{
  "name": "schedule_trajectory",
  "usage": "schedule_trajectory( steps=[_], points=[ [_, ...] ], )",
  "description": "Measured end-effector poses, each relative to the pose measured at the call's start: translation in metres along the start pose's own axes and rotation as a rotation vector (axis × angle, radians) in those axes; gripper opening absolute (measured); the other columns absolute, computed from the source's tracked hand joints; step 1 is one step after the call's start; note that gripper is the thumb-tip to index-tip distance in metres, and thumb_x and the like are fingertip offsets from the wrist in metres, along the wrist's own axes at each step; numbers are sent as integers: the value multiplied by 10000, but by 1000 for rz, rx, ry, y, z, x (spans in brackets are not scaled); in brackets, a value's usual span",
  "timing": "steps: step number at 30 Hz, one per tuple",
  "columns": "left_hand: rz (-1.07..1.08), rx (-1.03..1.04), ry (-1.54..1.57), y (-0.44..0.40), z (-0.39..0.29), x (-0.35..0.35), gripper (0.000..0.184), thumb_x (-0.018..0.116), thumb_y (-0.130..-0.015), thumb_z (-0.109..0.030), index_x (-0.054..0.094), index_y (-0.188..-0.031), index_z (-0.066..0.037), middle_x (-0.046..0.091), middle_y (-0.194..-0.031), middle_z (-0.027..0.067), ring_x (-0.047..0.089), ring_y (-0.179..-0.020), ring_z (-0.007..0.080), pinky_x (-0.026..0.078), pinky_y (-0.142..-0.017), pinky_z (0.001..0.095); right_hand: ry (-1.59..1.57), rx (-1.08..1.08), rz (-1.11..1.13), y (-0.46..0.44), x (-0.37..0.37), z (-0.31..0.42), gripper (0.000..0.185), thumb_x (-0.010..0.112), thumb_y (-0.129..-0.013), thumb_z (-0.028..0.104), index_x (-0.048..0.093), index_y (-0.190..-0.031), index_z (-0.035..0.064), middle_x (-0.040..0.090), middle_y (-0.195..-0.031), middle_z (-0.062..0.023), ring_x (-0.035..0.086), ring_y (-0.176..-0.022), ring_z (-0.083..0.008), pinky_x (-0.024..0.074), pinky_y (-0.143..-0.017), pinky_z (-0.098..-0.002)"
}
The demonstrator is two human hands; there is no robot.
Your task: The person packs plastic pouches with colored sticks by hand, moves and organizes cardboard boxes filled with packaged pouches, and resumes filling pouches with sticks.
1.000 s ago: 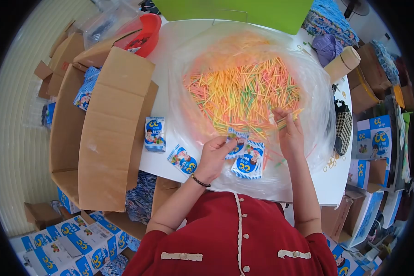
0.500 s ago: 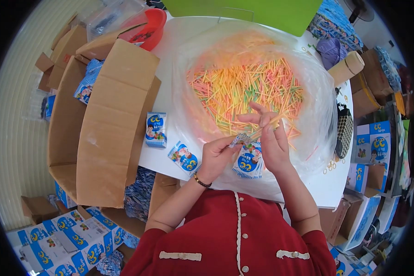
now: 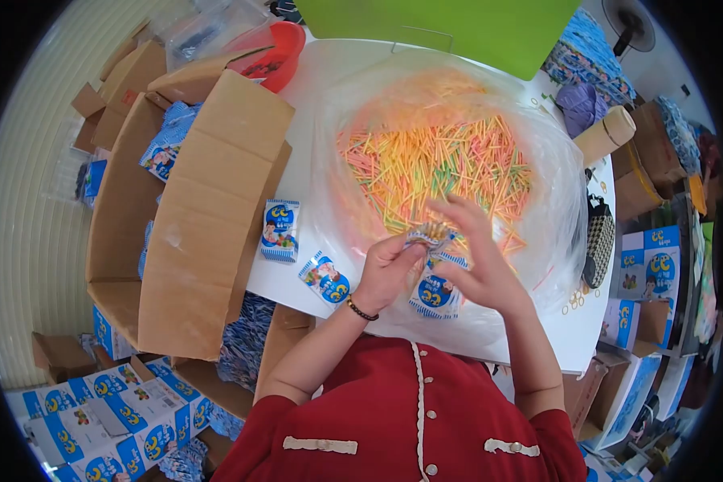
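My left hand (image 3: 390, 277) pinches a small blue-and-white packet (image 3: 428, 234) whose open top shows stick ends inside. Just right of that packet is my right hand (image 3: 480, 261), fingers spread, with nothing visible in it. Behind both hands, a clear plastic bag (image 3: 561, 185) lies open, full of thin pink, yellow, orange and green sticks (image 3: 442, 165). One more packet (image 3: 436, 296) lies flat below the hands, partly covered. To the left on the white table (image 3: 293, 287) are another flat packet (image 3: 324, 279) and a packet pile (image 3: 280, 230).
A large open cardboard box (image 3: 209, 217) with packets inside stands at the left. Behind it is a red basin (image 3: 285, 58). A green panel (image 3: 442, 24) borders the back. Purple yarn (image 3: 581, 108), a beige roll (image 3: 605, 135) and a checkered pouch (image 3: 598, 241) lie at the right.
My right hand carried sticks from the bag to the packet in my left hand, and its fingers are now spread beside it. Sticks now show in the packet's opening. The view has shifted slightly.
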State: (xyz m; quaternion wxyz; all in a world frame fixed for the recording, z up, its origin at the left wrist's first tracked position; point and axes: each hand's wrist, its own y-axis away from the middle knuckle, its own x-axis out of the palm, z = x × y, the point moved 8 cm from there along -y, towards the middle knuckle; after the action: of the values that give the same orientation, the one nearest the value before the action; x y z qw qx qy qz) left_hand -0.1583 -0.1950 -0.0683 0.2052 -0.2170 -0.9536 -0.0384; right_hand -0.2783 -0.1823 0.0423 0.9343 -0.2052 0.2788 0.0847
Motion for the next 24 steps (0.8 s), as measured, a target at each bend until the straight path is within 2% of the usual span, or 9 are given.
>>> schedule_trajectory(
  steps=[2,5,6,8,11,16,19,21,24],
  points=[
    [27,57,16,-7,-16,8,340,532,-957,-11,554,-1292,36,640,-1150,40,576,-1032,88,469,-899,253,-132,44,-137,1,-18,-8,352,691,-814,125,537,-1118,39,604,-1158,-118,496,-1185,-319,370,-1012,-438],
    [120,12,-6,-6,-3,5,364,562,-934,-6,541,-1294,45,601,-1274,119,562,-1180,183,426,-1035,331,96,-50,-136,11,-21,-23,230,690,-793,34,590,-999,35,629,-993,-120,585,-981,-294,446,-875,-388],
    [146,74,-9,-7,-13,10,406,584,-912,12,523,-1312,41,584,-1295,125,553,-1190,186,419,-1041,335,38,-86,-259,14,-27,-12,112,669,-802,7,606,-890,34,636,-909,-112,602,-868,-276,464,-776,-374],
    [164,180,-19,5,-35,18,503,630,-867,47,486,-1349,34,550,-1337,136,536,-1211,192,405,-1054,343,53,-31,-219,17,-15,-15,117,669,-802,-1,601,-889,36,633,-907,-116,601,-846,-272,469,-752,-363],
    [124,154,-346,32,-42,4,610,674,-816,84,446,-1379,25,514,-1371,139,513,-1234,202,385,-1070,357,15,3,-154,32,12,-15,114,664,-811,-11,590,-889,25,632,-905,-116,608,-834,-282,478,-735,-355],
    [-287,127,-240,101,-30,-29,385,644,-858,82,523,-1219,26,561,-1138,95,584,-1045,158,488,-922,315,-184,35,32,55,64,3,149,651,-850,18,571,-975,7,617,-1034,-139,618,-866,-275,488,-780,-338],
    [-616,150,-253,126,-27,-72,344,649,-865,52,535,-1188,21,555,-1162,96,587,-1008,159,496,-898,312,-307,162,56,64,67,-13,209,607,-887,23,549,-1087,10,596,-1155,-139,632,-907,-215,496,-803,-307],
    [-792,65,-810,129,-30,-119,313,690,-857,-43,552,-1132,12,566,-1160,116,563,-1046,213,472,-899,347,-401,279,-30,73,57,-33,227,591,-898,23,549,-1121,12,599,-1169,-128,636,-915,-189,497,-803,-294],
    [-786,193,-1392,117,-45,-126,329,706,-844,-178,564,-1099,-27,580,-1104,144,496,-1084,312,375,-955,429,-319,304,-54,83,36,-46,242,572,-911,16,552,-1152,11,601,-1168,-115,642,-910,-173,499,-798,-282]
  ],
)
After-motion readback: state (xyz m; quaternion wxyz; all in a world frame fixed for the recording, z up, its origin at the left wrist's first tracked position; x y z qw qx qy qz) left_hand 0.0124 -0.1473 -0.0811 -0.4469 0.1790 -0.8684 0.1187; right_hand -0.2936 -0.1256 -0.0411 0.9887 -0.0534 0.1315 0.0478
